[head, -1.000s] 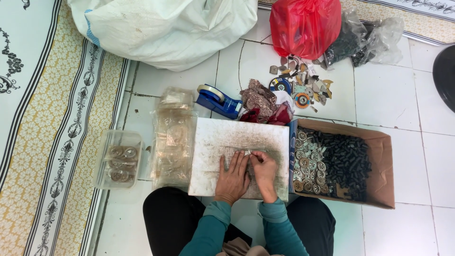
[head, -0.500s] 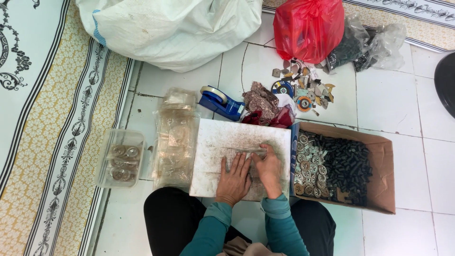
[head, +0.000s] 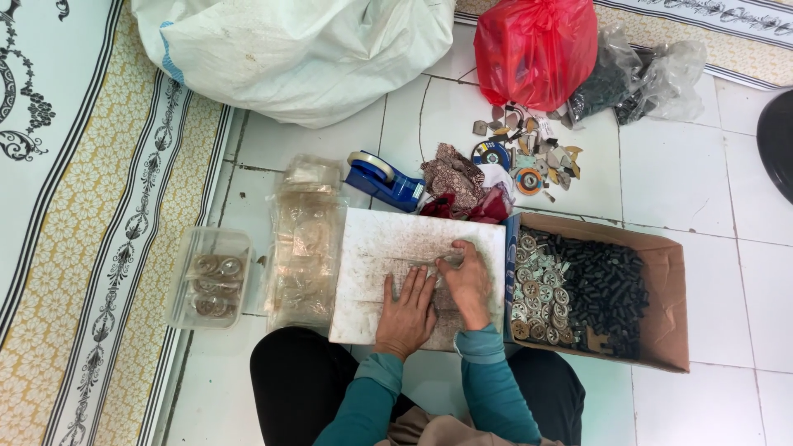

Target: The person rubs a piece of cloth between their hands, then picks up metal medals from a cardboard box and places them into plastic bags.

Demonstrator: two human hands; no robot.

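My left hand (head: pixel 406 310) and right hand (head: pixel 468 285) lie flat on the white board (head: pixel 388 248); its far half is bare, so I can slide forward there. Past its far edge the blue tape dispenser (head: pixel 388 180) and a crumpled patterned cloth (head: pixel 458 186) block the way. The cardboard box (head: pixel 661 272) touches the board's right edge; its wall stands in my right hand's path. The stack of clear bags (head: pixel 304 248) sits just beside the left edge, with a clear plastic tub (head: pixel 208 277) beyond it. Open tile (head: pixel 686 173) lies beyond the box; scattered scraps and discs (head: pixel 524 153) crowd the floor near the red bag (head: pixel 535 49).
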